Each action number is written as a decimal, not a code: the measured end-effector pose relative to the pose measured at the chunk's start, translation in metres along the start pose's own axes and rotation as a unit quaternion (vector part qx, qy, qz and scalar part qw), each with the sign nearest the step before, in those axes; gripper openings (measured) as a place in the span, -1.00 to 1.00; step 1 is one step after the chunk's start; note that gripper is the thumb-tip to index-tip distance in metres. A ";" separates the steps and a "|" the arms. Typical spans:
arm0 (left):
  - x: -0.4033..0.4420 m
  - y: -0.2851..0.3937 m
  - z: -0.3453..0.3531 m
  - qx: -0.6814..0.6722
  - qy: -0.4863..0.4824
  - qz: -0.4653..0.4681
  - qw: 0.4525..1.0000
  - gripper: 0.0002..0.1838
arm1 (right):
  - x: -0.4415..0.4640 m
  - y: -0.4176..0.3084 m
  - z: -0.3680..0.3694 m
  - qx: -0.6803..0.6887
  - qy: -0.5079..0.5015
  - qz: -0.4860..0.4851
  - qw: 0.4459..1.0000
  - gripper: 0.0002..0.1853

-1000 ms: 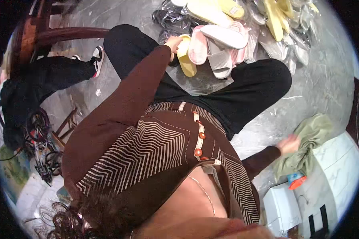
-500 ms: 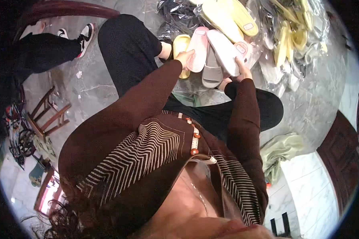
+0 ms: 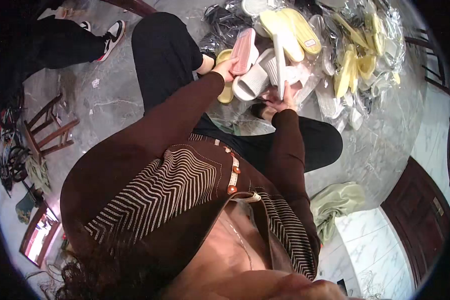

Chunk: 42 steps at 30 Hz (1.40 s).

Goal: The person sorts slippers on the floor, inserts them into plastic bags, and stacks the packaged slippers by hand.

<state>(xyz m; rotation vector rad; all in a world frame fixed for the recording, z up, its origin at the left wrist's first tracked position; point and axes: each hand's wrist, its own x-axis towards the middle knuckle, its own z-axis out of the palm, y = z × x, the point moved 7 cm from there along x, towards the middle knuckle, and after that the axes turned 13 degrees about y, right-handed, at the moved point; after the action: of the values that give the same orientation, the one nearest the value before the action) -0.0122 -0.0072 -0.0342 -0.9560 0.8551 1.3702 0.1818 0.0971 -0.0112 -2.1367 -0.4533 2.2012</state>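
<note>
My left hand [image 3: 226, 69] is closed round the heel end of a pink slipper [image 3: 243, 51], its ribbed sole facing up. In my right hand [image 3: 286, 102] a white slipper [image 3: 280, 65] stands edge-on, gripped at its lower end. A pale grey-white slipper [image 3: 252, 83] lies between the two hands. Partly behind my left hand is a yellow slipper [image 3: 225, 93]. Beyond the white slipper lie a pair of large yellow slippers [image 3: 305, 32], one with a small label on it.
More slippers in clear plastic bags [image 3: 355, 70] are heaped at the upper right. Dark bagged items [image 3: 227, 22] lie at the top. Another person's shoe [image 3: 114, 39], a wooden stool [image 3: 50, 130] and a green cloth [image 3: 337, 205] are around me on the grey floor [image 3: 105, 95].
My right hand has turned the white slipper from flat to edge-on and moved slightly left. The pink slipper has tilted in my left hand. The grey-white slipper between them lies at a different angle.
</note>
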 end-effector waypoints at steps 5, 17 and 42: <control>-0.044 0.001 0.018 0.031 0.038 0.070 0.996 -0.65 | -0.053 0.006 0.035 0.017 -0.082 -0.157 0.984 -0.47; -0.111 0.013 0.039 0.148 -0.005 0.306 0.941 -0.52 | -0.156 0.002 0.017 -0.149 -0.166 -0.461 0.859 -0.15; -0.552 0.285 0.038 0.319 -0.010 0.799 0.510 -0.85 | -0.394 -0.114 0.336 -0.405 -0.304 -0.601 0.619 -0.62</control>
<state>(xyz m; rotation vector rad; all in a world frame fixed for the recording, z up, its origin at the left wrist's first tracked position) -0.3188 -0.1992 0.4725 0.8938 2.2407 2.1170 -0.1483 0.0548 0.4009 -0.3840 -2.3373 1.6896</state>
